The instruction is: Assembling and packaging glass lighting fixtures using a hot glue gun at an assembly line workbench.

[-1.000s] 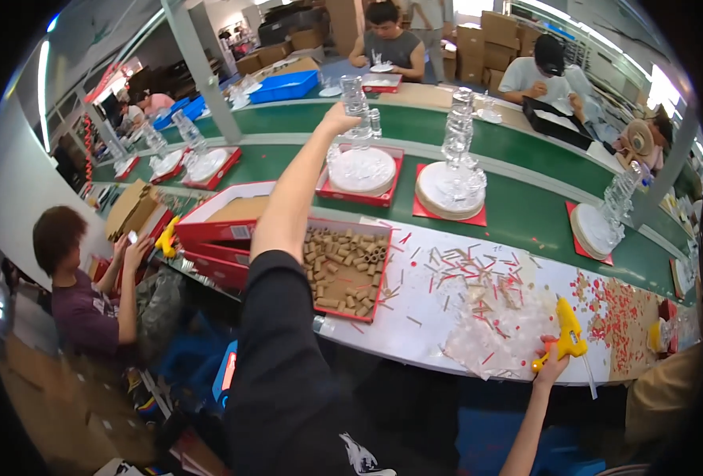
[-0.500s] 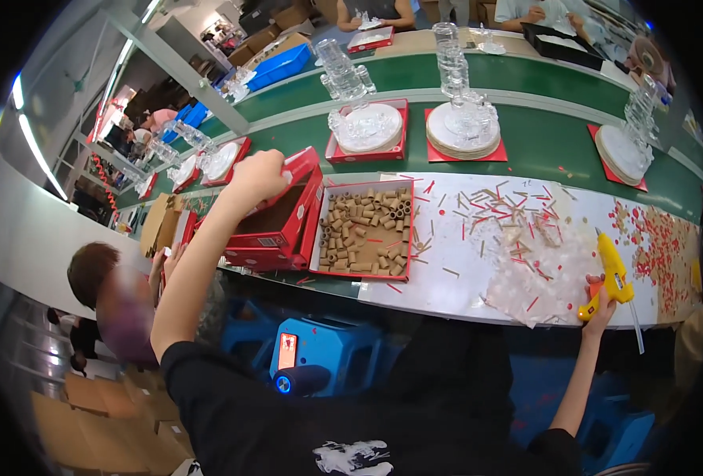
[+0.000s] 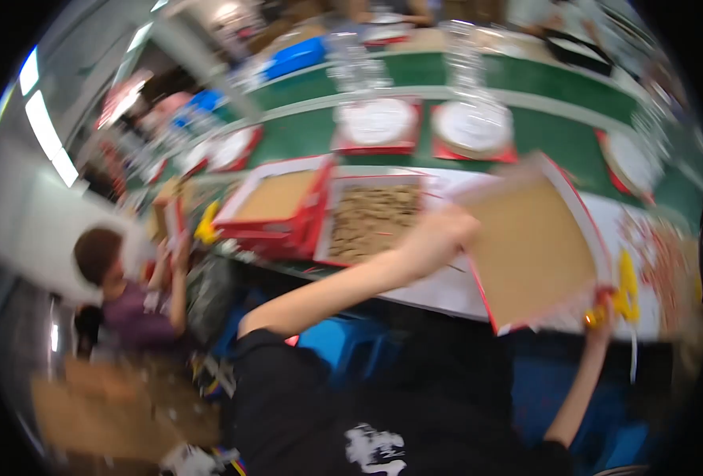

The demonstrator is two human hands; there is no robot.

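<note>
My left hand point(image 3: 450, 228) grips the left side of an open, shallow red box point(image 3: 535, 252) with a brown inside. It is held tilted over the white paper, and motion smears it. My right hand point(image 3: 597, 316) holds a yellow hot glue gun point(image 3: 626, 287) with a glue stick hanging from it, near the box's lower right corner. Left of the raised box, a shallow box of short brown cardboard tubes point(image 3: 375, 222) sits on the bench. Beside that stands a stack of red boxes point(image 3: 276, 208), the top one open and brown inside.
Clear plastic assemblies on round white bases point(image 3: 379, 123) stand in red trays along the green bench point(image 3: 296, 131). Red and tan bits point(image 3: 659, 254) lie scattered at the right. A co-worker in a purple top point(image 3: 141, 317) sits at the left, and a blue stool point(image 3: 343, 341) is below the bench.
My left hand has swung right from the box stack, bringing an open box over the white paper beside the glue gun. My right hand still holds the glue gun in about the same place.
</note>
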